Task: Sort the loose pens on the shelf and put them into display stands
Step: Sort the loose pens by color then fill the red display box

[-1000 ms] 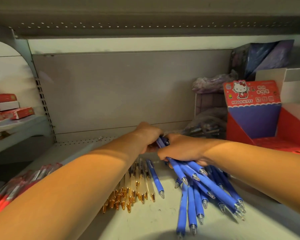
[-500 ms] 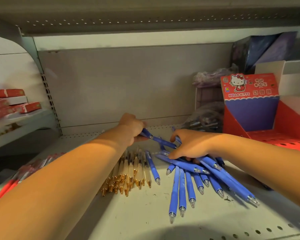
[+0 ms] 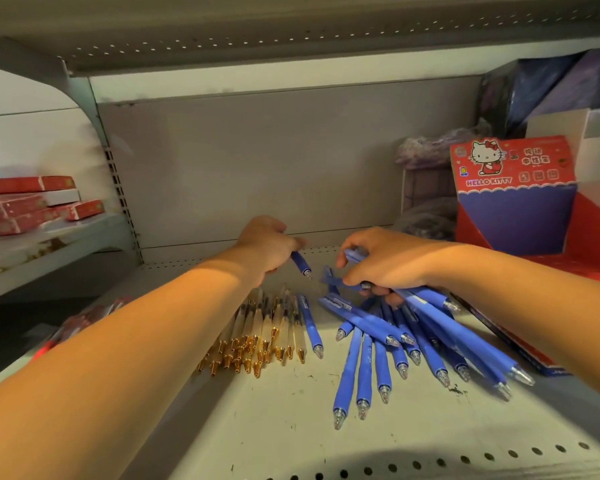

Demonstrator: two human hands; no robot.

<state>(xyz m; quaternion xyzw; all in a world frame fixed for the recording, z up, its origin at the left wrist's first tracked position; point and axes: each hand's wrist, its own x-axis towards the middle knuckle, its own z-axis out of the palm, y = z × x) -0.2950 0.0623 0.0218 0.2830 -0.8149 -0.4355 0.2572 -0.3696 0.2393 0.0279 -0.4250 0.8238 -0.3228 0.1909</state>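
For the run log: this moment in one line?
left hand: holds single blue pen | right hand: grips blue pen bundle | gold-tipped pens: loose on shelf

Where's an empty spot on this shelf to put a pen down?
Bare shelf lies in front of the gold-tipped pens and blue pens, up to the holed edge. Another bare strip runs along the back panel behind the left hand. Crowded: around the right hand and the Hello Kitty display stand.

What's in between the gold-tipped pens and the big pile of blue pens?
One lone blue pen, right beside the gold-tipped pens; then bare shelf before the blue pile. Head view.
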